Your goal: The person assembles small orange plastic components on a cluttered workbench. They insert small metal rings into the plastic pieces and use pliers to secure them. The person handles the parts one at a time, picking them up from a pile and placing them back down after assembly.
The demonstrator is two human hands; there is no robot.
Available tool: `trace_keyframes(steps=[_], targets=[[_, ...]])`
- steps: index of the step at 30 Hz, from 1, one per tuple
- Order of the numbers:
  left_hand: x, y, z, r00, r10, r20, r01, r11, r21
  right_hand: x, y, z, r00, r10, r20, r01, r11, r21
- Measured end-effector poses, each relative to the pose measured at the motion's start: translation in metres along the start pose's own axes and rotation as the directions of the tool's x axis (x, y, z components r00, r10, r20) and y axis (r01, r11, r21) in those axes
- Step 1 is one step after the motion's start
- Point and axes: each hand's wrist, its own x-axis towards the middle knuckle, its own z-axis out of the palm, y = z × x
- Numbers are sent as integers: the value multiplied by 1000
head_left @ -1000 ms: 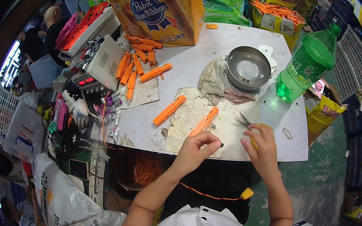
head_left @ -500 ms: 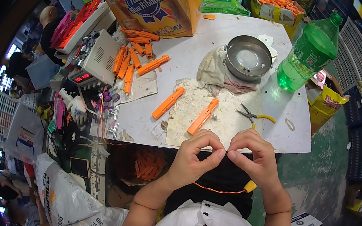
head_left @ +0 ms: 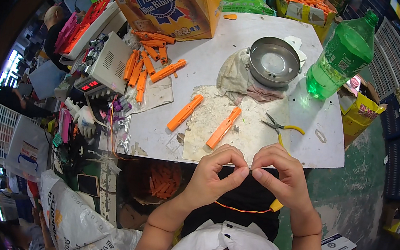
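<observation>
My left hand (head_left: 216, 178) and my right hand (head_left: 285, 179) meet in front of the table's near edge, both in a closed pinch. Thumbs and index fingers come together around something tiny and dark, too small to name. Below them runs a thin red and yellow wire (head_left: 242, 210), ending at a yellow plastic piece (head_left: 276, 205) under my right wrist. Just beyond my left fingers lies an orange plastic casing (head_left: 223, 128), with another orange casing (head_left: 185, 113) to its left. Pliers with yellow handles (head_left: 283, 128), jaws apart, rest beyond my right hand.
A metal bowl (head_left: 274, 63) stands on a cloth (head_left: 235, 74), beside a green bottle (head_left: 341, 57). Several more orange casings (head_left: 145, 64) are piled by a white power supply box (head_left: 105, 65) and a large carton (head_left: 164, 2). A white sack (head_left: 80, 225) is at lower left.
My hands keep nearly the same pinch, the fingertips a little further apart. The yellow piece on the wire has shifted slightly. At far left a person has moved.
</observation>
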Motion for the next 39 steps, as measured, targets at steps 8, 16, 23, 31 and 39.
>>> trace_keyframes(steps=[8,16,23,31,39], targets=[[1,-1,3,998,51,-30,-47,992,121,-3,-1,4,995,-84,-52,74,981,-179],[-1,2,1,991,132,-21,-121,954,274,-5,-1,7,996,-62,-58,50,982,-184],[-5,-5,0,996,89,15,-90,973,214,-7,0,7,998,-52,-39,41,973,-226],[-7,-9,6,985,167,-31,-144,917,373,-9,-1,17,983,-158,-98,99,889,-446],[-6,-18,6,992,107,-64,-78,933,352,-18,19,21,985,43,-165,-70,984,-164]])
